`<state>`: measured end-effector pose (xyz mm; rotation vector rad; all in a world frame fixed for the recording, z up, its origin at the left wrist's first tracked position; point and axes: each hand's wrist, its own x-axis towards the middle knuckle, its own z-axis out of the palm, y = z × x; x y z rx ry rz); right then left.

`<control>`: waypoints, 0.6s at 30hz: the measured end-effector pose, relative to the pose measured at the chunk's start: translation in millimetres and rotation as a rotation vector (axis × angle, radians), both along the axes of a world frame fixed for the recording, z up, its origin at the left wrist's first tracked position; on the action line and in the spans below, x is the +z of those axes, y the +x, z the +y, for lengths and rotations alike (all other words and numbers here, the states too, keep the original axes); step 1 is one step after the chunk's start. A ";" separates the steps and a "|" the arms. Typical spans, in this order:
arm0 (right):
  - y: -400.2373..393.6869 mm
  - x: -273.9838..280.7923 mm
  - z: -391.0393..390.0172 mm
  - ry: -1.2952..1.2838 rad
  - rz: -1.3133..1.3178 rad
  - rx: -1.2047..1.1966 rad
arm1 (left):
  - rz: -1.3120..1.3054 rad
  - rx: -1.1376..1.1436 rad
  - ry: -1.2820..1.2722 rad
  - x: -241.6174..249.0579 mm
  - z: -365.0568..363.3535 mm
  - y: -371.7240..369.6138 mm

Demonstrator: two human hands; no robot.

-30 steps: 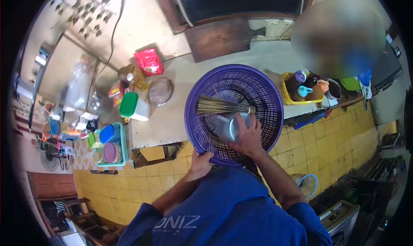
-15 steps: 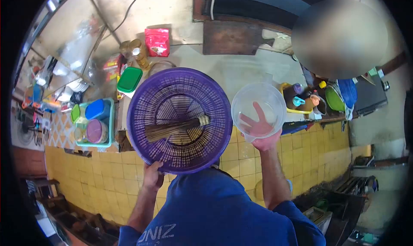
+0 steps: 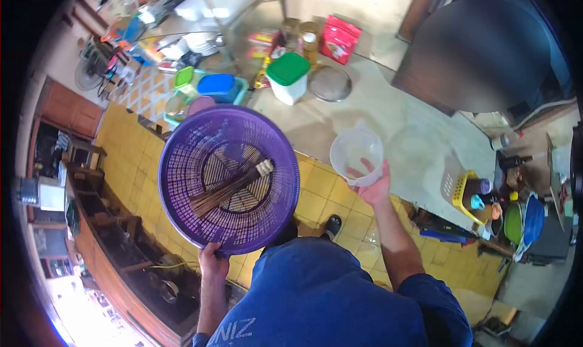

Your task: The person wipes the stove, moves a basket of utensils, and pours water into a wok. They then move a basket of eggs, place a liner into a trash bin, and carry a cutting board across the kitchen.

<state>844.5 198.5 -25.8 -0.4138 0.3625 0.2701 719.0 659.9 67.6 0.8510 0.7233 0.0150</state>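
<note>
My left hand grips the near lower rim of a large purple plastic basket with slotted walls, fingers closed on its edge. Inside the basket lies a short stick broom, its pale bound end pointing to the upper right. My right hand holds a clear round plastic tub from beneath and the side; its fingers show through the plastic. The tub is tilted so its opening faces me, and nothing shows inside it. A gap separates tub and basket, and both are held up near the counter's edge.
Ahead runs a pale counter with a green-lidded container, a round metal lid and a red pouch. A teal tray stands left, a yellow basket right. A dark wooden shelf borders the yellow tiled floor.
The view has swung left, so the counter now runs diagonally and the left shelf shows more. The tub appears smaller and farther from the purple basket. Both hands keep their holds.
</note>
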 end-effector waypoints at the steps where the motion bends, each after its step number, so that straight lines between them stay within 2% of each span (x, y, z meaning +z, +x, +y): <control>1: 6.8 -10.5 17.8 -0.025 0.077 0.002 | -0.011 0.021 -0.001 2.0 12.2 -7.0; 2: 17.1 -20.5 34.5 -0.051 0.152 0.002 | 0.005 0.061 0.031 5.2 24.5 -13.7; 6: 71.0 -43.6 101.7 -0.042 0.144 0.049 | -0.019 0.167 0.085 6.9 59.7 -27.6; 9: 123.6 -79.5 139.2 -0.107 0.242 0.078 | -0.055 0.234 0.095 2.1 76.1 -23.7; 11: 153.7 -113.2 152.1 -0.381 0.140 0.036 | 0.029 0.265 0.090 -4.2 85.0 -21.2; 12: 164.9 -113.1 155.2 -0.434 0.232 0.020 | -0.006 0.251 0.055 -9.2 88.3 -21.0; 15: 171.3 -57.3 176.3 -0.623 0.416 -0.114 | -0.046 0.218 0.028 -2.9 85.7 -13.4; 16: 171.9 -57.0 175.8 -0.628 0.413 -0.105 | -0.060 0.172 0.035 0.6 83.5 -9.4; 18: 172.7 -54.6 164.9 -1.119 0.121 -0.381 | -0.067 0.194 0.056 3.2 78.1 -3.2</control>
